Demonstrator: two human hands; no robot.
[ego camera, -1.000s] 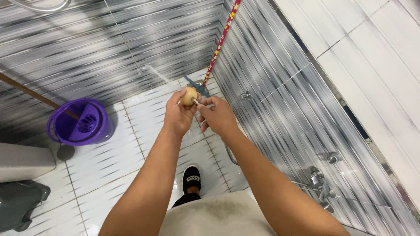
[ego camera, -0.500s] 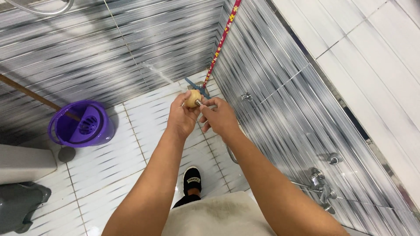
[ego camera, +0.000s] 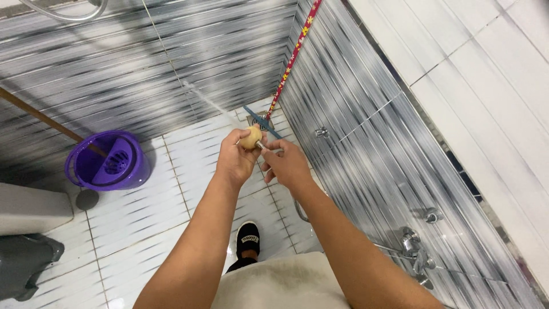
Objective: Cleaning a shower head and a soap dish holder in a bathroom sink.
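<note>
View from the head camera, looking down into a tiled bathroom. Grey-streaked wall tiles [ego camera: 189, 63] enclose a white tiled floor [ego camera: 143, 212]. A purple mop bucket [ego camera: 108, 161] stands at the left on the floor, with a wooden handle [ego camera: 40, 117] leaning into it. A red flowered broomstick [ego camera: 293, 57] rises along the corner above a blue squeegee head [ego camera: 261, 121]. A chrome tap fitting [ego camera: 413, 252] projects from the right wall. One black shoe [ego camera: 248, 237] shows on the floor between the forearms.

The left hand [ego camera: 235, 161] is closed around a round tan spray head [ego camera: 250, 137], held out in front over the floor; a thin jet of water [ego camera: 209, 103] leaves it toward the far wall. The right hand [ego camera: 287, 165] pinches the metal fitting [ego camera: 262, 146] just beside the head, fingers closed on it.
</note>
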